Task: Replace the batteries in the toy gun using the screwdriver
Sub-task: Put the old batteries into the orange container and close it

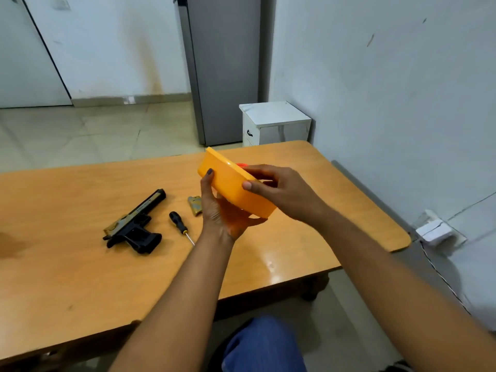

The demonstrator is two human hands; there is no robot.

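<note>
On the wooden table [67,264], a black and gold plastic toy gun [134,224] is laid at the left, a black-handled screwdriver [180,226] just beside it, then a small gold cover piece [195,205]. Above the table an orange plastic box [236,183] is cradled from below by the left hand [222,210] and pinched at its rim by the right hand [281,191]. Fetching batteries appears to be the step in hand; next, the box needs opening or reaching into. Its contents are hidden; only a red edge [241,165] shows.
</note>
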